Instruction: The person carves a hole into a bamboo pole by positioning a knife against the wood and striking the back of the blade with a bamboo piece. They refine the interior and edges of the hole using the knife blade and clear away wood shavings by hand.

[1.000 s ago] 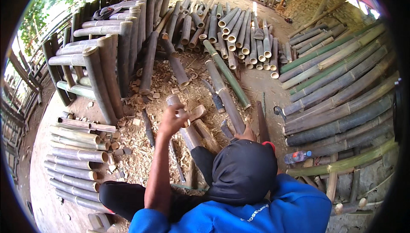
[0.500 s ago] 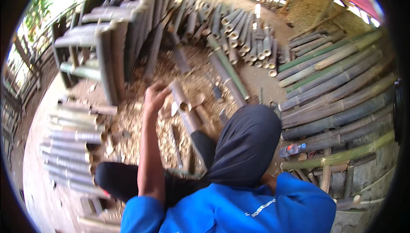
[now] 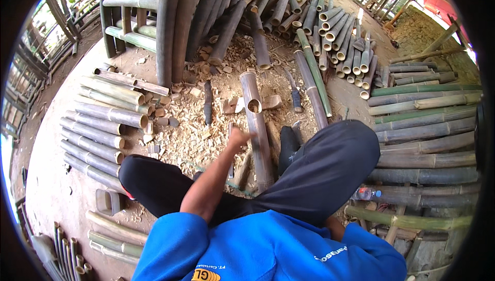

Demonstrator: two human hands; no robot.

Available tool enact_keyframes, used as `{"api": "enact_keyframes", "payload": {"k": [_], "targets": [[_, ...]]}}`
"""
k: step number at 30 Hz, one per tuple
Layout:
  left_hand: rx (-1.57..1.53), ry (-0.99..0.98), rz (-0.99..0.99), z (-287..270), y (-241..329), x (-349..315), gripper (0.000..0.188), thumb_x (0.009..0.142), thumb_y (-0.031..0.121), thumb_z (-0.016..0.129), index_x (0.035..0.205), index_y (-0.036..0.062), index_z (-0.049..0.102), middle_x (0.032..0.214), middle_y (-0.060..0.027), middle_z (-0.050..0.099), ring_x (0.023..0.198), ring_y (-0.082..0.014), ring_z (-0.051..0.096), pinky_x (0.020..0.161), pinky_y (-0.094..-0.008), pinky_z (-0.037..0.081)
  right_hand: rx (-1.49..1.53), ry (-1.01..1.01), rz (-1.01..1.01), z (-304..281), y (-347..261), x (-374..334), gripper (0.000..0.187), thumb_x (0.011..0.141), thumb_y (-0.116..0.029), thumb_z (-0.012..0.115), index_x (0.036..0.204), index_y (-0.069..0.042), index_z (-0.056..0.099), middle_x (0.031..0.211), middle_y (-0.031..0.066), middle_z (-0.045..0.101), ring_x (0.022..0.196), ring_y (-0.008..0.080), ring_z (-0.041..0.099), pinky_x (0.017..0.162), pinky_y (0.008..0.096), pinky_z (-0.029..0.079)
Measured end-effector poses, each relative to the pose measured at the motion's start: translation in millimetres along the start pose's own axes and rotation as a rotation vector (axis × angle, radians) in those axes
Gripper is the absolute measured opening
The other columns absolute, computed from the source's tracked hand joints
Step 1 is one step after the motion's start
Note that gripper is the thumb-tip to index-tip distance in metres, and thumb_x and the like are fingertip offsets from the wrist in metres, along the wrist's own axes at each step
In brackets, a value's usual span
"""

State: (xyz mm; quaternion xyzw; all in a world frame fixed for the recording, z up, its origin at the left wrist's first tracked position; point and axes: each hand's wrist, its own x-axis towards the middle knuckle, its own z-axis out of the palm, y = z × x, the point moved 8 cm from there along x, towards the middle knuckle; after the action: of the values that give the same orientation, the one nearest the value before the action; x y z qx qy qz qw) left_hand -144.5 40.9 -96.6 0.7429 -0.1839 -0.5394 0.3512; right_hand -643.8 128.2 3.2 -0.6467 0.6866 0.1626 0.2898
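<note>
A grey-brown bamboo pole point(image 3: 262, 149) with a notch cut near its far end lies between my legs, pointing away from me. My left hand point(image 3: 239, 137) is low on its left side, fingers curled around a long thin metal tool point(image 3: 230, 171) whose ends show above and below the fist. A dark tool point(image 3: 208, 103) lies on the chips farther off to the left. Right of the pole rests a knife with a dark wrapped handle point(image 3: 296, 100). My right hand is hidden beside my right thigh; only a bit of forearm point(image 3: 335, 228) shows.
Wood chips point(image 3: 180, 147) cover the ground. Cut bamboo lengths point(image 3: 95, 129) lie in a row at left, with a bamboo frame point(image 3: 170, 38) behind. Stacked tubes point(image 3: 340, 38) are at the back; long poles point(image 3: 428, 149) and a plastic bottle point(image 3: 366, 194) are at right.
My left hand has come down toward me from beside the pole's far end and closed on the thin metal tool. The view has shifted, and the dark tool at left now shows clearly.
</note>
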Motion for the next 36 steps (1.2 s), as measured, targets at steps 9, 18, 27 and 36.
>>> {"api": "enact_keyframes", "payload": {"k": [9, 18, 27, 36], "targets": [[0.202, 0.217, 0.126, 26.3, 23.0, -14.9, 0.084, 0.062, 0.037, 0.091, 0.118, -0.0095, 0.049, 0.117, -0.0275, 0.060, 0.110, -0.0362, 0.062, 0.092, -0.0464, 0.055, -0.024, -0.046, -0.080, -27.3, -40.4, 69.2, 0.067, 0.076, -0.030, 0.077, 0.131, -0.002, 0.048, 0.131, 0.0266, 0.051, 0.122, 0.0431, 0.050, 0.101, 0.0557, 0.042], [0.184, 0.166, 0.199, 3.7, 38.7, 50.6, 0.082, 0.061, 0.044, 0.093, 0.112, -0.0100, 0.058, 0.106, -0.0244, 0.067, 0.102, -0.0305, 0.067, 0.085, -0.0437, 0.056, -0.058, -0.076, -0.087, -46.1, -46.1, 87.1, 0.067, 0.076, -0.031, 0.077, 0.129, -0.001, 0.049, 0.128, 0.0267, 0.053, 0.120, 0.0435, 0.052, 0.100, 0.0554, 0.043], [-0.116, 0.250, 0.102, 17.1, 7.5, 36.9, 0.076, 0.055, 0.035, 0.092, 0.106, -0.0108, 0.059, 0.106, -0.0264, 0.067, 0.095, -0.0333, 0.068, 0.079, -0.0433, 0.056, -0.076, -0.082, -0.101, -38.4, -59.6, 87.1, 0.066, 0.076, -0.032, 0.078, 0.127, -0.001, 0.051, 0.125, 0.0269, 0.054, 0.119, 0.0439, 0.053, 0.099, 0.0551, 0.043], [-0.146, 0.222, 0.217, 23.0, 20.5, 36.7, 0.064, 0.067, 0.028, 0.091, 0.108, -0.0119, 0.062, 0.099, -0.0201, 0.071, 0.084, -0.0242, 0.070, 0.075, -0.0371, 0.057, -0.096, -0.075, -0.120, 19.1, -102.4, 88.7, 0.065, 0.075, -0.033, 0.079, 0.124, 0.000, 0.052, 0.122, 0.0270, 0.056, 0.117, 0.0443, 0.054, 0.097, 0.0548, 0.044]]}}
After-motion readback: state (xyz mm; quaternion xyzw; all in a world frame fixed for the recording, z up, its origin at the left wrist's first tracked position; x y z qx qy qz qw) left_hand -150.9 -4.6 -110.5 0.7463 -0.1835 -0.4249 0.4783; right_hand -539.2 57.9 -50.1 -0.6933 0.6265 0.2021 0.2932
